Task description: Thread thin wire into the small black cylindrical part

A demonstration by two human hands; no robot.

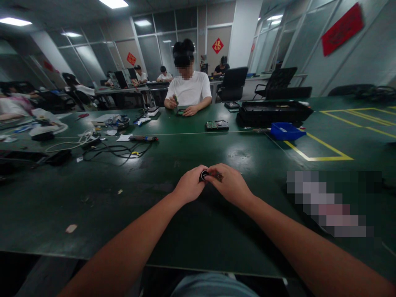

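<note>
Both my hands meet above the green table, near the middle of the view. My left hand (189,186) is closed around a small round black part (203,175) with a pale ring at its upward-facing end; its exact kind is not clear. From the other side, my right hand (231,184) has its thumb and fingertips pinched at the edge of this part. A small brownish patterned piece (219,176) shows between the thumb and curled fingers of my right hand, too small to name. My fingers hide most of the round part.
Across the green table (173,165) sits a person (189,88) in a white shirt, handling a small item. Before them lies a hard drive (217,125). A blue bin (286,130) and black tray (274,112) stand right. Cables (116,152) and a screwdriver-like tool (143,138) lie left.
</note>
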